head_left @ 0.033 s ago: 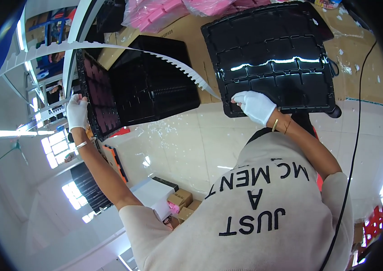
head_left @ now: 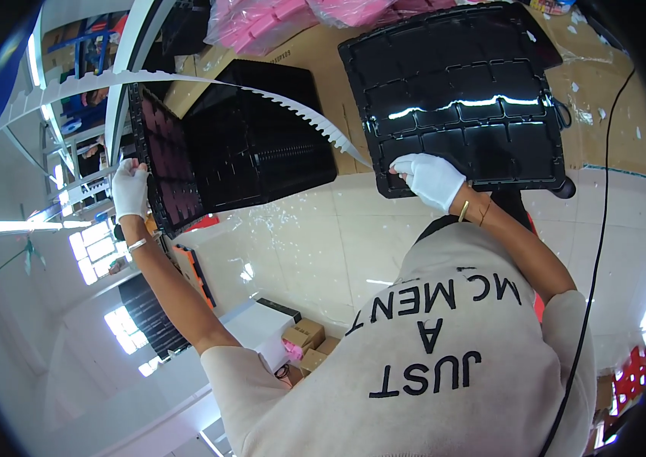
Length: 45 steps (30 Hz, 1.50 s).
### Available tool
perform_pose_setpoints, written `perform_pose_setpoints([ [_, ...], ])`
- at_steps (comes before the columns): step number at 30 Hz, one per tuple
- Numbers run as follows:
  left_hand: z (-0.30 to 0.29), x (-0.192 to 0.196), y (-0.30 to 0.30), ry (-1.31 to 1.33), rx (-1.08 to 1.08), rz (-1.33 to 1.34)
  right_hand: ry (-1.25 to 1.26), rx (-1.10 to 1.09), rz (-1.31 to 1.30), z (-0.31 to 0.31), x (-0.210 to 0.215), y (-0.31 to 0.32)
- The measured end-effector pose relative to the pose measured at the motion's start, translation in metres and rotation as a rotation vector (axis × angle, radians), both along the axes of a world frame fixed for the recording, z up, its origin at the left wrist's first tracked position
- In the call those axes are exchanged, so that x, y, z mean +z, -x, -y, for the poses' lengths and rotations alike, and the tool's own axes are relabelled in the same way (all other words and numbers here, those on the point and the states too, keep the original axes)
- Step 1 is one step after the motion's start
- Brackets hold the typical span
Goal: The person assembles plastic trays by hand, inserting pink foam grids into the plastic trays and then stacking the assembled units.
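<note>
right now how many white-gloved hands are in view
2: the left hand beside the upright dark panel, and the right hand by the black tray's lower left corner. Others farther back may be hidden or too small to tell.

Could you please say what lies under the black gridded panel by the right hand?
Brown cardboard shows beside the black panel, and a rounded black part sticks out at its near right corner. The panel covers the rest; what supports it cannot be seen.

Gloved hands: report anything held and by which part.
Unclear: right hand curls near the tip of a white notched strip, left hand at the edge of a black gridded tray.
</note>
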<state>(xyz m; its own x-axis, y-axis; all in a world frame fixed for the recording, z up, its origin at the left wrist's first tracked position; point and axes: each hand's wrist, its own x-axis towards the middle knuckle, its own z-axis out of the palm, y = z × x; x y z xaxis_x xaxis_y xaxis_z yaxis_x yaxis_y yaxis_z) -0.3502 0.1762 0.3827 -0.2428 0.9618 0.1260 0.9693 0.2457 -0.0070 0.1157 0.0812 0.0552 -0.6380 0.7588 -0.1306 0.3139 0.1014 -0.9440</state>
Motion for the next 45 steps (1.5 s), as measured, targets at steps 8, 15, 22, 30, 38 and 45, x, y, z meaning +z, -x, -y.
perform_pose_setpoints([
  [8, -0.001, -0.063, -0.088, 0.023, -0.028, -0.234, -0.010, -0.046, -0.047, 0.001, -0.002, -0.004],
  [15, 0.021, -0.189, -0.152, 0.091, -0.110, -0.398, -0.047, -0.069, -0.053, 0.001, -0.002, -0.005],
  [22, 0.017, -0.189, -0.163, 0.089, -0.072, -0.372, -0.058, -0.104, -0.076, 0.001, -0.008, -0.007],
  [30, 0.008, -0.190, -0.143, 0.177, -0.061, -0.411, -0.113, -0.096, -0.099, -0.002, -0.007, -0.007],
  [38, 0.008, -0.207, -0.141, 0.174, -0.085, -0.566, -0.120, -0.100, -0.080, 0.000, -0.014, -0.007],
  [45, 0.007, -0.153, -0.106, 0.141, -0.132, -0.430, -0.107, -0.110, -0.075, -0.002, -0.012, -0.009],
])
